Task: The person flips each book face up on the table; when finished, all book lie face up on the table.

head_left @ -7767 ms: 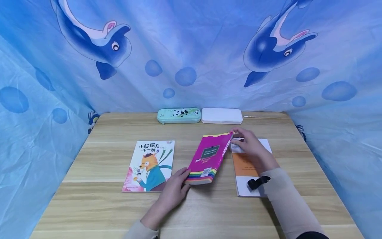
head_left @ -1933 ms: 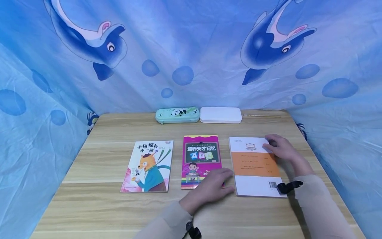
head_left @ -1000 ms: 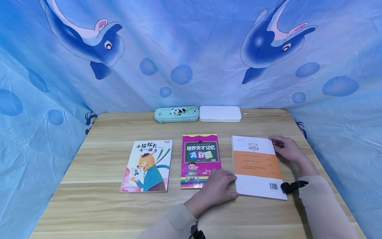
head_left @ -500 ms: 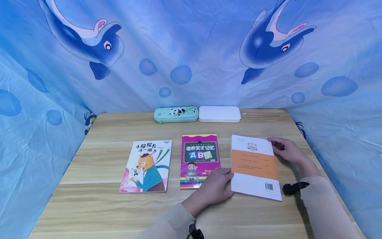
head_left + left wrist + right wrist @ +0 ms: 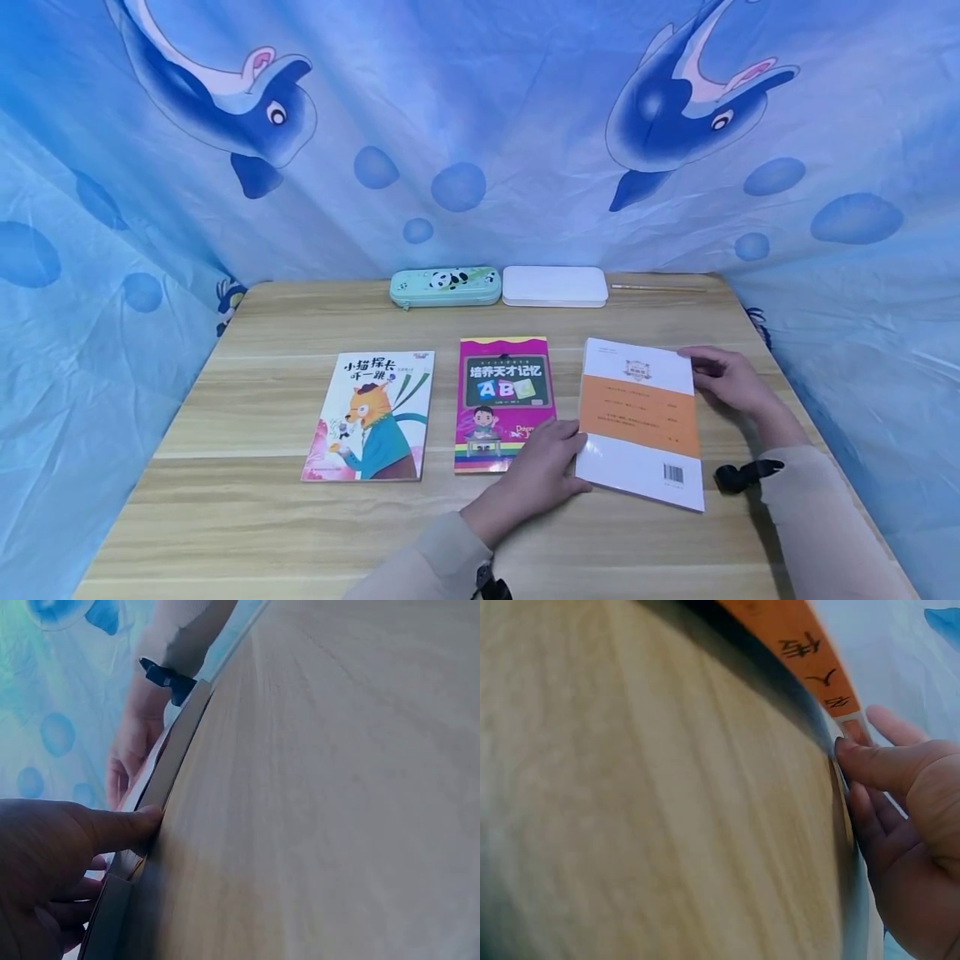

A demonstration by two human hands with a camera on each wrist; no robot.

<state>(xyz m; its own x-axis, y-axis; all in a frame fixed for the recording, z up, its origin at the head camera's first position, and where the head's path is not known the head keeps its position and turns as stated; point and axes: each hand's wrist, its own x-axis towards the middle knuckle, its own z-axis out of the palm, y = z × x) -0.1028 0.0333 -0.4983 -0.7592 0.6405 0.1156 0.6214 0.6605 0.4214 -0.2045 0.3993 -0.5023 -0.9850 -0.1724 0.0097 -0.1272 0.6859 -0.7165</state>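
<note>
A white book (image 5: 637,467) with an orange band lies back cover up on the right of the table, turned slightly clockwise. My left hand (image 5: 536,467) pinches its lower left corner; the left wrist view shows the thumb against the book's bottom page edge (image 5: 180,746) and the fingers along its side. At the upper right corner my right hand (image 5: 727,383) grips the book, thumb on the orange spine (image 5: 806,656) in the right wrist view. Beside the left hand is a pink book (image 5: 506,392), front cover up, its lower right corner hidden by that hand.
A picture book with a cartoon cat (image 5: 375,417) lies on the left of the wooden table (image 5: 225,533). Along the back edge sit a green panda pencil case (image 5: 446,287), a white case (image 5: 555,286) and a thin pencil-like stick (image 5: 660,288). Blue curtains (image 5: 525,125) surround the table.
Earlier both hands held the pink book raised, back cover up; now it lies front cover up. Both hands have since taken the white book, which has rotated clockwise, its lower end swinging left.
</note>
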